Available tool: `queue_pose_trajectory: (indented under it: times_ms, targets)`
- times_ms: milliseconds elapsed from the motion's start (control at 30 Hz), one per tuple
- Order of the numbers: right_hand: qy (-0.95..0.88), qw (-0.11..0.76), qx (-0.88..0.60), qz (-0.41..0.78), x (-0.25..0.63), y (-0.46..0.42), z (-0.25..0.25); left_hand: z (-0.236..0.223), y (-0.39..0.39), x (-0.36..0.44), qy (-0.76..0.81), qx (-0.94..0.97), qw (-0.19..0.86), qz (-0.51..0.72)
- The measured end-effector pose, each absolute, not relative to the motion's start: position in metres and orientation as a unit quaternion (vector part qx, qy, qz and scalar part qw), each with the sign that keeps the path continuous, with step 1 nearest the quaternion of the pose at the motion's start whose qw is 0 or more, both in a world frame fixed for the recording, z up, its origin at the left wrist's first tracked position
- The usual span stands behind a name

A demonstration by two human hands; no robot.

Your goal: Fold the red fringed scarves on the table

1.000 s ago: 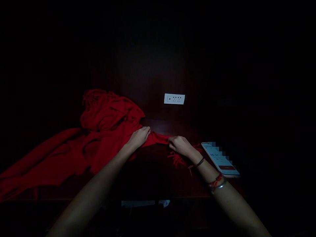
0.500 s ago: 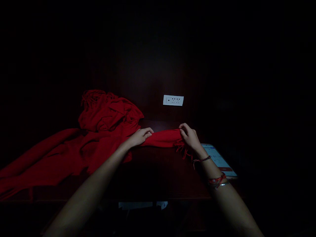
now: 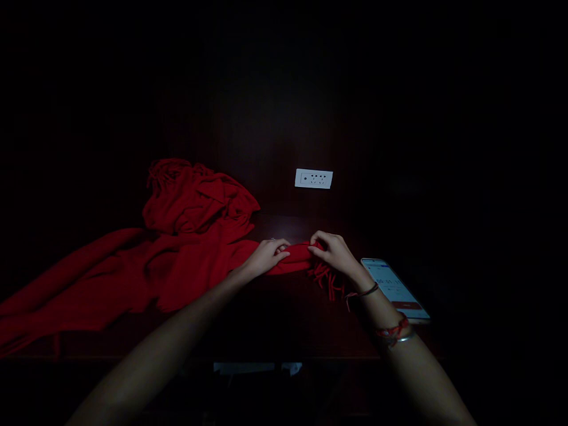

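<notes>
A long red scarf (image 3: 177, 248) with a fringed end lies across a dark table (image 3: 275, 319), bunched in a heap at the back left and trailing off to the left. My left hand (image 3: 266, 257) and my right hand (image 3: 333, 253) both pinch the scarf's narrow end near the middle of the table, a short stretch of cloth between them. Red fringe (image 3: 326, 281) hangs below my right hand. The scene is very dim.
A phone (image 3: 394, 290) with a lit screen lies on the table to the right of my right wrist. A white wall socket (image 3: 313, 178) sits on the dark panel behind. Something pale (image 3: 255, 368) shows below the table's front edge.
My hands have come closer together on the scarf's end. The left hand slid right and the right hand moved down toward me.
</notes>
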State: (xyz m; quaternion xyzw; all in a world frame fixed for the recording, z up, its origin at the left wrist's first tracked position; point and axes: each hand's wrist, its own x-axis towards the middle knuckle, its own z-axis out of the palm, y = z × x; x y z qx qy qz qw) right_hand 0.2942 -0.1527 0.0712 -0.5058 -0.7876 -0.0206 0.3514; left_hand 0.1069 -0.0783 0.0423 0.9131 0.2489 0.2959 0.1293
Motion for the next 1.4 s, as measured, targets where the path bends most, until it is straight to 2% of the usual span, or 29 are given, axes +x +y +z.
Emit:
queue_pose_trajectory:
  times_ms: [133, 233, 367, 533, 667, 967, 1233, 1400]
  targets:
    - [-0.777, 0.38, -0.502, 0.004, 0.296, -0.155, 0.073, 0.048, -0.079, 0.105, 0.22, 0.924, 0.085, 0.301]
    - [-0.794, 0.334, -0.507, 0.012, 0.304, -0.155, 0.073, 0.054, -0.078, 0.101, 0.228, 0.924, 0.08, 0.297]
    - [-0.819, 0.253, -0.515, -0.033, 0.311, -0.155, 0.075, 0.056, -0.074, 0.096, 0.238, 0.906, 0.099, 0.336]
    - [-0.834, 0.247, -0.491, -0.054, 0.296, -0.158, 0.075, 0.056, -0.074, 0.097, 0.237, 0.895, 0.152, 0.347]
    - [-0.841, 0.224, -0.491, -0.043, 0.285, -0.156, 0.066, 0.057, -0.077, 0.098, 0.239, 0.894, 0.129, 0.356]
    - [-0.805, 0.27, -0.526, -0.047, 0.301, -0.145, 0.064, 0.062, -0.079, 0.096, 0.228, 0.906, 0.065, 0.35]
    - [-0.811, 0.254, -0.526, -0.019, 0.305, -0.147, 0.063, 0.063, -0.077, 0.094, 0.221, 0.899, 0.073, 0.37]
    - [-0.754, 0.241, -0.597, -0.134, 0.283, -0.15, 0.059, 0.066, -0.084, 0.096, 0.21, 0.902, 0.091, 0.365]
